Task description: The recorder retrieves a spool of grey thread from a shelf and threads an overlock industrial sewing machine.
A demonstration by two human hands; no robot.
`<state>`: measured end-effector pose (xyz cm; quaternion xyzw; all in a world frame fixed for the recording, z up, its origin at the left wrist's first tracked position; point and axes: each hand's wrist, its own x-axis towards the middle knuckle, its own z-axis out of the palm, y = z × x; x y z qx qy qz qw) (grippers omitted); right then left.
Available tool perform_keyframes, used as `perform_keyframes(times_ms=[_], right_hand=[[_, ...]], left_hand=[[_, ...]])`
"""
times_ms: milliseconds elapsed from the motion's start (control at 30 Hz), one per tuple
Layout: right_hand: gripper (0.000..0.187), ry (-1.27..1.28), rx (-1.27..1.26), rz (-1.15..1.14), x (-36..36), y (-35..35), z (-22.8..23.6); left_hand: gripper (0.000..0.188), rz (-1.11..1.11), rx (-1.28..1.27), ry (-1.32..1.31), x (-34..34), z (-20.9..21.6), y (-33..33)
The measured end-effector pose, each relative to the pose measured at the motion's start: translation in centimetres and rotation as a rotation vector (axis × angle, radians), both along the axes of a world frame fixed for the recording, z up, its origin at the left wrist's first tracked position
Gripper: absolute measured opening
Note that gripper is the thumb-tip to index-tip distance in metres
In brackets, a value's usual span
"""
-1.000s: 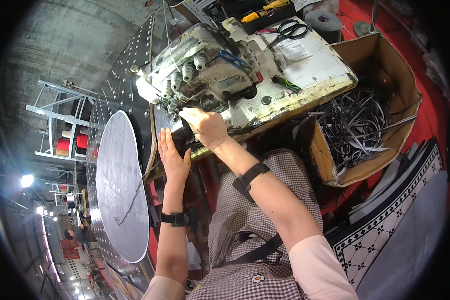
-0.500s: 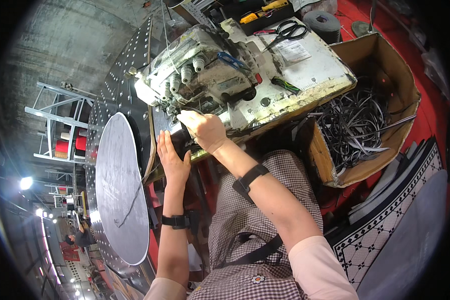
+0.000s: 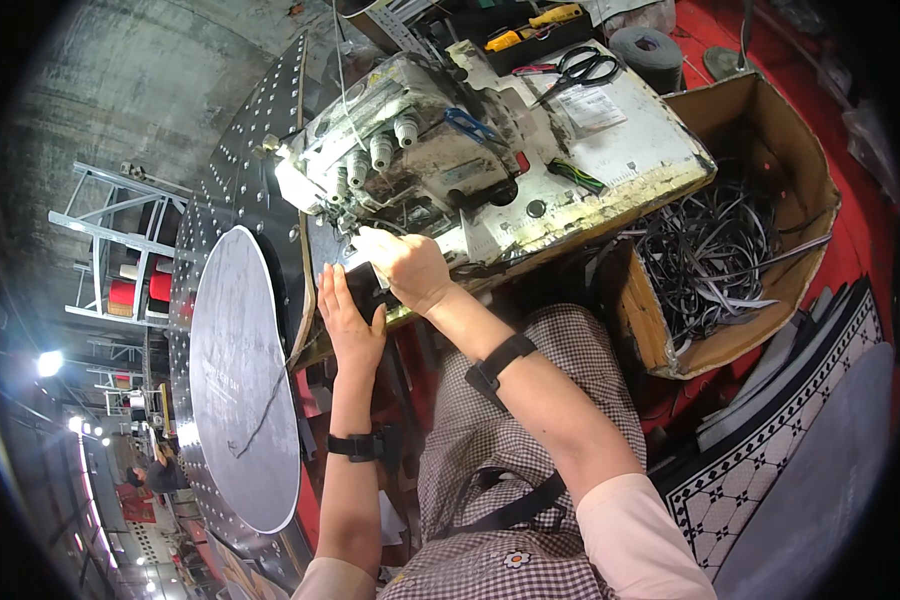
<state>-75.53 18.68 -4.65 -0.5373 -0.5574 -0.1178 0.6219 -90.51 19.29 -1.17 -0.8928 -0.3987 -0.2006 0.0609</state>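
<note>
A white overlock-type sewing machine point(image 3: 410, 130), with several tension knobs on its front, stands on a worn white table top. My right hand point(image 3: 410, 268) is closed in front of its lit needle area, thumb and fingers pinched; whatever lies between them is hidden. Just left of it and a little nearer, my left hand point(image 3: 352, 325) rests at the machine's front edge with its fingers stretched out and flat. A dark piece point(image 3: 362, 280) shows between the two hands; its kind cannot be made out. Blue thread snips point(image 3: 470, 125) lie on top of the machine.
Black-handled scissors point(image 3: 582, 70) and green-yellow snips point(image 3: 575, 176) lie on the table top point(image 3: 650, 150). A cardboard box point(image 3: 810, 190) of tangled strips stands at the right. Grey oval mats point(image 3: 245, 380) rest on a studded black table at the left. Patterned mats point(image 3: 760, 440) lie lower right.
The whole view has shifted slightly. My right hand has turned a little at the needle area; my left hand stays flat in nearly the same spot.
</note>
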Motion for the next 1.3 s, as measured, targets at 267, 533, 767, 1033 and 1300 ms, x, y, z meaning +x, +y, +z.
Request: perform_keyframes(times_ms=[267, 533, 767, 1033, 1300], right_hand=[[0.030, 0.074, -0.048, -0.029, 0.3, -1.1, 0.3], [0.028, 0.018, -0.030, -0.022, 0.2, -0.9, 0.3], [0.027, -0.010, -0.023, -0.008, 0.0, -0.6, 0.3], [0.030, -0.014, -0.002, -0.043, -0.1, -0.6, 0.4], [0.031, -0.002, -0.064, -0.071, 0.1, -1.1, 0.4]], left_hand=[[0.086, 0.017, -0.021, -0.026, 0.1, 0.0, 0.0], [0.085, -0.004, -0.017, -0.038, 0.0, 0.1, 0.0], [0.084, -0.010, -0.025, -0.060, 0.0, 0.1, 0.0], [0.083, -0.010, -0.030, -0.061, -0.1, 0.2, 0.0], [0.087, 0.000, -0.036, -0.086, -0.3, 0.1, 0.1]])
